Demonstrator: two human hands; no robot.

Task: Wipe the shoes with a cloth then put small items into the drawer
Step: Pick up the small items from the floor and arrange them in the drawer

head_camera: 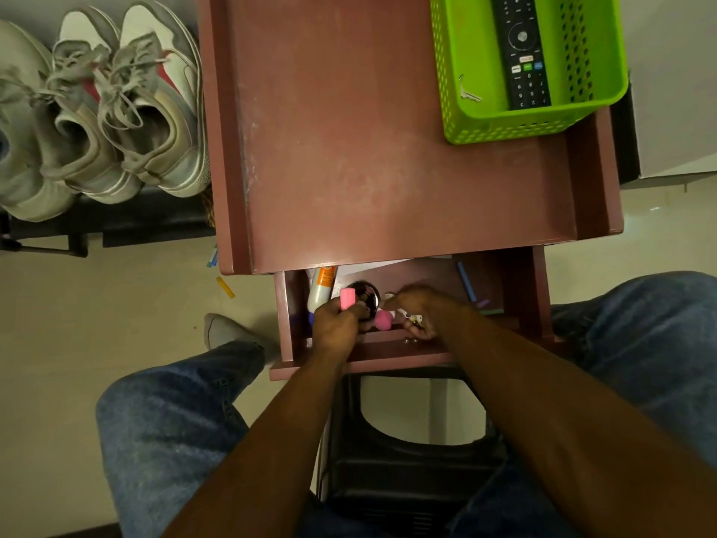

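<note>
A: Where do things stand for you right now?

B: Both your hands are inside the open drawer (388,343) at 6 o'clock of the worktop (388,149). Your left hand (335,324) has its grip curled round a small pink item (347,297), held upright above a round shiny object (362,295). Your right hand (419,308) is curled over some small pale bits (413,317) (too small to name), so I read that grip as pinching them.

A: And the shoes?

B: The shoes (116,102) sit on a rack at 9 o'clock, well apart from you, and no cloth shows. Judging by that, you are on the drawer part.

A: What else is in there?

B: A white bottle (320,291) with an orange label lies at the drawer's 9 o'clock side, a pink round thing (384,319) sits between your 2 hands, and a blue stick (465,281) lies at 3 o'clock.

A: How do I do this well?

B: Lower the pink item into a bare spot beside the bottle before you loosen the grip, so it does not roll. Set the pale bits down low too. The green basket (531,118) with the remote (522,52) at 1 o'clock may hold more, and a yellow piece (226,287) lies on the floor.
</note>
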